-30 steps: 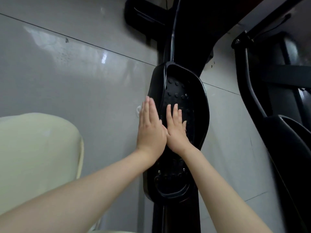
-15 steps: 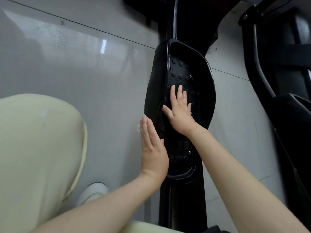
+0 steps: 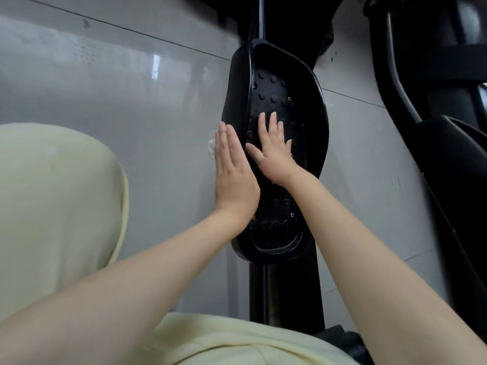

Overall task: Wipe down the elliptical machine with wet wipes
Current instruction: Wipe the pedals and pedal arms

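Note:
A black studded foot pedal [image 3: 311, 106] of the elliptical machine fills the middle of the view. My left hand [image 3: 233, 175] lies flat with straight fingers against the pedal's outer left rim. My right hand [image 3: 274, 151] presses flat on the studded pedal surface, fingers straight and pointing away from me. A small patch of white [image 3: 211, 150] shows just left of my left fingers; whether it is a wipe I cannot tell. No wipe shows under either palm.
Grey glossy floor tiles [image 3: 118, 101] spread left of the pedal. The pedal's black support bar [image 3: 284, 293] runs toward me. A second black pedal and frame [image 3: 453, 159] stand on the right. My pale yellow clothing [image 3: 52, 206] covers the lower left.
My left hand slid down the pedal's left rim, then back up beside my right hand. My right hand stayed flat on the studs, shifting slightly. The view dipped toward the floor.

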